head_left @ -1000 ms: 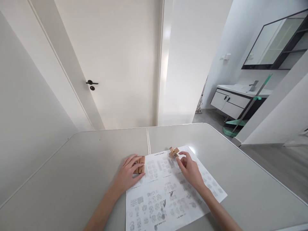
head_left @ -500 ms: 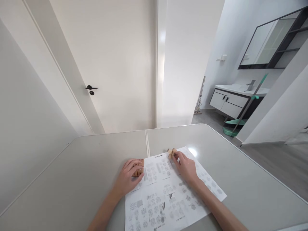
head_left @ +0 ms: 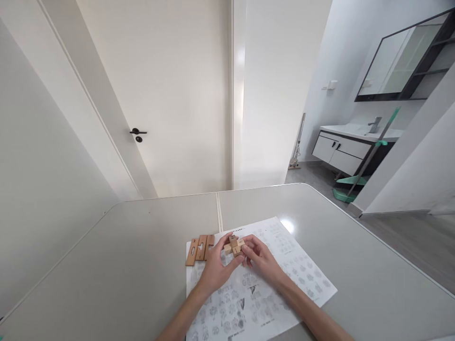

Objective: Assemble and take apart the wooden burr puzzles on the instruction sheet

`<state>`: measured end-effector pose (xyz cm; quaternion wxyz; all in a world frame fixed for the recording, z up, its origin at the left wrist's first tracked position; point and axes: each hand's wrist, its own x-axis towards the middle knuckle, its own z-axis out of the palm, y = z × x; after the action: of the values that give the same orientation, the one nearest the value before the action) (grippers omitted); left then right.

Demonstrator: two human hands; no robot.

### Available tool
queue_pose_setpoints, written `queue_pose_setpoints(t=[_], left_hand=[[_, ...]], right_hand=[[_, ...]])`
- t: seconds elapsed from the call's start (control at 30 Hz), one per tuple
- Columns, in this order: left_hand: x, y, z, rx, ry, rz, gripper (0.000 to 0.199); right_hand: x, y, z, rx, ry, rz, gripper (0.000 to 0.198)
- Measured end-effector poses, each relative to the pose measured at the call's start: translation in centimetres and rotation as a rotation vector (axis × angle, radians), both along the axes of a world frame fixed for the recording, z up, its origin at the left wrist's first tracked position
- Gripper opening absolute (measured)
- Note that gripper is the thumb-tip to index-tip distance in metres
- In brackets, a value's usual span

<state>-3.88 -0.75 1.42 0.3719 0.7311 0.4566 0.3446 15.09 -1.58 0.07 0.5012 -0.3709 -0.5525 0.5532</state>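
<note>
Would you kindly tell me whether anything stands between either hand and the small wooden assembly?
Nothing visible does: the left hand and the right hand both have fingers on the wooden assembly, over the printed sheet. The flat wooden pieces lie off to the left, not in between.

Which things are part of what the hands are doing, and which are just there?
Seem part of it:
wooden block shape, held between the left hand and right hand
three flat wooden pieces, beside the left hand
printed sheet, under both hands

Just around:
green dustpan, on the floor
mirror
tap
black door handle
</note>
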Motion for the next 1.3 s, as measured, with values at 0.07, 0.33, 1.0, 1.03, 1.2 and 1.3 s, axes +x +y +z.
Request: queue_pose_setpoints(t=[0.07, 0.33, 1.0, 1.03, 1.2, 1.3], left_hand=[[0.0, -0.1, 0.0, 0.001, -0.035, -0.007, 0.062], [-0.2, -0.6, 0.8, -0.010, -0.129, -0.045, 0.073], [-1.5, -0.6, 2.2, -0.030, 0.016, -0.213, 0.074], [-1.5, -0.7, 2.2, -0.021, 0.020, -0.211, 0.074], [-1.4, -0.7, 2.3, 0.022, 0.081, -0.169, 0.073], [-1.4, -0.7, 2.2, 0.045, 0.097, -0.144, 0.074]], right_hand=[[0.1, -0.1, -0.1, -0.032, 0.033, 0.064, 0.043], [0.6, -0.2, 0.3, -0.039, 0.035, 0.167, 0.040], [2.3, 0.6, -0.9, -0.049, -0.072, 0.478, 0.034], [2.3, 0.6, -0.9, -0.041, -0.078, 0.467, 0.034], [2.1, 0.4, -0.9, -0.017, -0.097, 0.399, 0.032], [1.9, 0.4, -0.9, 0.010, -0.104, 0.361, 0.033]])
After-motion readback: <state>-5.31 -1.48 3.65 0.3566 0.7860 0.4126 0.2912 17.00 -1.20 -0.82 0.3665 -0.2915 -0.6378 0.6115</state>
